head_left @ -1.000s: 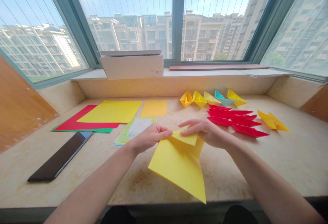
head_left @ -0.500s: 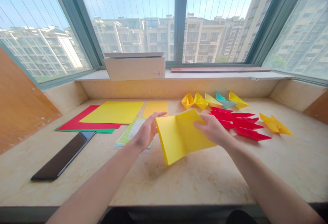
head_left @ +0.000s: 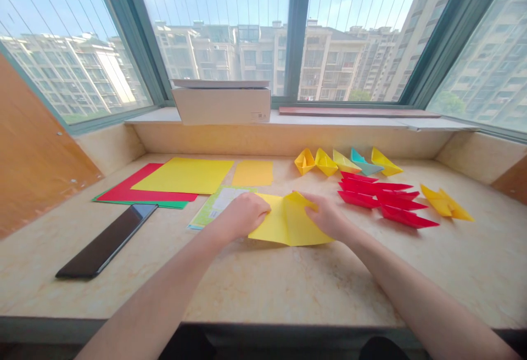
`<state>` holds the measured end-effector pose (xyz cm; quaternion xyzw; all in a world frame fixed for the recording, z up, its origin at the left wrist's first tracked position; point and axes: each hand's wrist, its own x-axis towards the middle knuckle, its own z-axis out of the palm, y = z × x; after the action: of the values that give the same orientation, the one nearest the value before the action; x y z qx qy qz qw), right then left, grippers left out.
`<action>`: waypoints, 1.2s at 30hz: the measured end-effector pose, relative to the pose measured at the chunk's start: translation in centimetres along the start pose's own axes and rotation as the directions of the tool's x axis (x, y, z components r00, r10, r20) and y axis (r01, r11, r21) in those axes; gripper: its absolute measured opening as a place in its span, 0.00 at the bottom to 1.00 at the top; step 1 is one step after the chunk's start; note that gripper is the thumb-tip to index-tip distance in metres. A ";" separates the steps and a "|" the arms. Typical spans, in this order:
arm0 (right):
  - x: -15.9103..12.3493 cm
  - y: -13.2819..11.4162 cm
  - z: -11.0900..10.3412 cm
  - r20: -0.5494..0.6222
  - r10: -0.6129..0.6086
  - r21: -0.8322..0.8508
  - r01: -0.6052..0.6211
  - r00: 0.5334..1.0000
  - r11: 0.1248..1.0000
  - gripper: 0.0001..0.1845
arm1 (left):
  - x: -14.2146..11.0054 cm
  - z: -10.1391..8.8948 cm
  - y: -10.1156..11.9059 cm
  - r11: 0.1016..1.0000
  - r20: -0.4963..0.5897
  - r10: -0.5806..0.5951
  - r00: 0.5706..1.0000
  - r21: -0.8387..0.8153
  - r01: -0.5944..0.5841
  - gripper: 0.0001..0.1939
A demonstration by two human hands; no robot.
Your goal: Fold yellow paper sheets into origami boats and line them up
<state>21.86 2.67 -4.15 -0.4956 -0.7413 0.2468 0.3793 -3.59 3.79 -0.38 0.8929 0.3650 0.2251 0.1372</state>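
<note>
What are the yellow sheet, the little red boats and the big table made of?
The folded yellow sheet looks like thin, matte paper, since it bends and holds creases. The red boats look like paper too, with crisp folded edges. The tabletop looks like polished stone, maybe marble, with swirly veins and a soft shine, though it could be an imitation.

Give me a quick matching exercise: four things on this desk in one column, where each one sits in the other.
Things:
1. dark smartphone
2. cardboard box
3. red paper boats
4. folded yellow paper

Places:
A. under the left hand and right hand
B. on the window ledge
C. grouped right of the hands
D. far left on the marble counter

Pairs: 1-D, 2-B, 3-C, 4-A
</note>
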 end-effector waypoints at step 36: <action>-0.2 -1.1 -0.1 0.449 -0.321 -0.433 0.517 0.834 0.738 0.29 | 3.5 5.5 -2.9 0.975 0.134 0.137 0.981 0.156 -0.157 0.22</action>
<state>21.40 2.09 -3.31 -0.3474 -0.9277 0.0184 0.1352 -0.30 7.89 -5.21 0.9379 0.3062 0.1482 0.0674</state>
